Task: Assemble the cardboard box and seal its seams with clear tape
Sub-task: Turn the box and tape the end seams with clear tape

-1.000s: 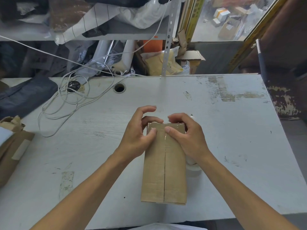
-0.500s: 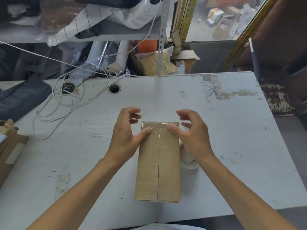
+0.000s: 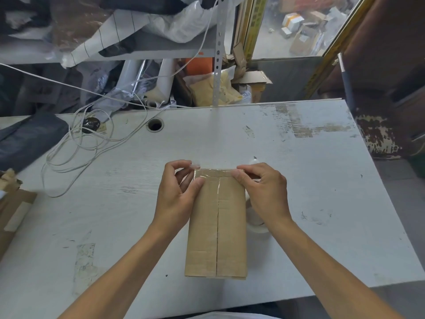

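A long brown cardboard box (image 3: 216, 226) lies on the white table (image 3: 310, 180), its centre seam facing up. A strip of clear tape (image 3: 215, 173) runs across the box's far end. My left hand (image 3: 177, 194) is at the far left corner, its thumb pressing on the box top and its fingers pinching the tape's loose left end. My right hand (image 3: 262, 192) is at the far right corner, its thumb pressing the tape there and its fingers curled over the edge. A roll of clear tape (image 3: 255, 217) stands right of the box, partly hidden by my right hand.
A tangle of white cable (image 3: 76, 148) lies at the table's far left near a round cable hole (image 3: 155, 124). A brown cardboard package (image 3: 11, 208) sits at the left edge. Cluttered shelves rise behind the table. Old tape remnants (image 3: 299, 125) mark the far right.
My hands have spread apart from the middle of the box's far end to its two corners. My left fingers now pinch the tape's overhanging left end.
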Motion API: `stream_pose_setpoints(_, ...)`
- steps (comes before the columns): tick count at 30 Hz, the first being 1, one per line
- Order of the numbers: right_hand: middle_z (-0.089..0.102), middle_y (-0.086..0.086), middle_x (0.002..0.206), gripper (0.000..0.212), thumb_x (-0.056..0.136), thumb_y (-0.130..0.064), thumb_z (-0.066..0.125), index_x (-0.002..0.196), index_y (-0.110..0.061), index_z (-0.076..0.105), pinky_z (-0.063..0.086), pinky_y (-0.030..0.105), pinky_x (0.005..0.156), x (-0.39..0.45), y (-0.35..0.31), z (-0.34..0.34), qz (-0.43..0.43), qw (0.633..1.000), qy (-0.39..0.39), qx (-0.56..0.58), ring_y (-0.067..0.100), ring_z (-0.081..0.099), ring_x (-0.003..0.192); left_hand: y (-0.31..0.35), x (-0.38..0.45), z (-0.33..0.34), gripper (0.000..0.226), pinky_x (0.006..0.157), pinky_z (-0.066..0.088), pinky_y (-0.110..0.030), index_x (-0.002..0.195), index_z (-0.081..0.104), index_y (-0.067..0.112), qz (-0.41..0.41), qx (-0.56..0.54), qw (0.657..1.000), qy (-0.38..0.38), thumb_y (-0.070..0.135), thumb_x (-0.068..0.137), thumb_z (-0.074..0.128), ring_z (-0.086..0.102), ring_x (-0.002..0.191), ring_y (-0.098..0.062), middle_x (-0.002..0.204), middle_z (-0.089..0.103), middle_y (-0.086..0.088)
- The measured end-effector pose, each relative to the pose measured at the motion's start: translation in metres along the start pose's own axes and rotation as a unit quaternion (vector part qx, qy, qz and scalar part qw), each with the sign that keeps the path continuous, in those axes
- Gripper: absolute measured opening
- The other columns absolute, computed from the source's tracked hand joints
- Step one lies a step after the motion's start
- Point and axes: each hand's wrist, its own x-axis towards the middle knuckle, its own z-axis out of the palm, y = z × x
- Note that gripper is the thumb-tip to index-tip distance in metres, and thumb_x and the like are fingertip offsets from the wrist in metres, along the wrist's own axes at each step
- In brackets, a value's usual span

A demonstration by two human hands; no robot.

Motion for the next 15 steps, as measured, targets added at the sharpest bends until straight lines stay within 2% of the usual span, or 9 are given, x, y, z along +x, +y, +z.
stream_pose_setpoints(3, 0.069, -0.010, 0.091, 0.008, 0.087, -0.031, 0.073, 0.088, -0.024, 0.077, 0.044, 0.008, 0.074, 0.003, -0.001, -0.003, 0.007, 0.999, -0.045, -0.022, -0.001, 0.063, 0.084, 0.001, 0.001, -0.003, 0.037, 0.107, 0.047, -0.037, 0.119, 0.048, 0.013, 0.013, 0.023, 0.999, -0.019, 0.001, 0.089, 0.067, 0.060, 0.120, -0.009, 0.119, 0.064, 0.002)
stream_pose_setpoints(6, 0.068, -0.011, 0.097, 0.007, 0.088, -0.028, 0.072, 0.093, -0.025, 0.076, 0.043, 0.006, 0.074, 0.007, -0.004, -0.006, 0.009, 0.996, -0.088, -0.016, -0.007, 0.061, 0.087, 0.006, 0.006, -0.006, 0.043, 0.104, 0.048, -0.044, 0.122, 0.046, 0.015, 0.031, 0.059, 0.996, -0.051, -0.001, 0.086, 0.063, 0.063, 0.117, -0.015, 0.116, 0.067, -0.003)
stream_pose_setpoints(8, 0.068, -0.012, 0.103, 0.016, 0.086, -0.028, 0.075, 0.101, -0.022, 0.075, 0.047, 0.012, 0.080, 0.007, -0.002, -0.004, 0.029, 0.993, -0.111, 0.018, -0.003, 0.063, 0.094, 0.009, 0.012, -0.005, 0.046, 0.102, 0.049, -0.047, 0.122, 0.047, 0.017, 0.025, 0.066, 0.995, -0.064, 0.001, 0.083, 0.063, 0.064, 0.115, -0.017, 0.112, 0.068, 0.001)
stream_pose_setpoints(10, 0.069, -0.014, 0.104, 0.024, 0.082, -0.030, 0.078, 0.105, -0.025, 0.073, 0.052, 0.025, 0.086, 0.005, 0.001, 0.000, 0.061, 0.988, -0.134, 0.049, 0.003, 0.064, 0.099, 0.010, 0.014, -0.002, 0.048, 0.100, 0.049, -0.052, 0.121, 0.048, 0.019, 0.016, 0.062, 0.996, -0.065, 0.005, 0.079, 0.066, 0.064, 0.113, -0.018, 0.110, 0.068, 0.006)
stream_pose_setpoints(12, 0.070, -0.016, 0.100, 0.023, 0.081, -0.030, 0.079, 0.102, -0.028, 0.071, 0.054, 0.033, 0.087, 0.005, 0.004, 0.002, 0.073, 0.985, -0.147, 0.057, 0.006, 0.065, 0.098, 0.009, 0.014, -0.001, 0.048, 0.099, 0.048, -0.057, 0.121, 0.048, 0.019, 0.010, 0.049, 0.997, -0.061, 0.005, 0.079, 0.068, 0.064, 0.112, -0.020, 0.110, 0.066, 0.011)
stream_pose_setpoints(15, 0.070, -0.016, 0.100, 0.020, 0.081, -0.028, 0.079, 0.100, -0.028, 0.071, 0.054, 0.038, 0.089, 0.008, 0.004, 0.000, 0.080, 0.982, -0.165, 0.049, 0.006, 0.064, 0.100, 0.008, 0.015, -0.001, 0.049, 0.100, 0.046, -0.061, 0.121, 0.048, 0.016, 0.004, 0.029, 0.997, -0.066, 0.001, 0.079, 0.070, 0.064, 0.110, -0.023, 0.110, 0.066, 0.016)
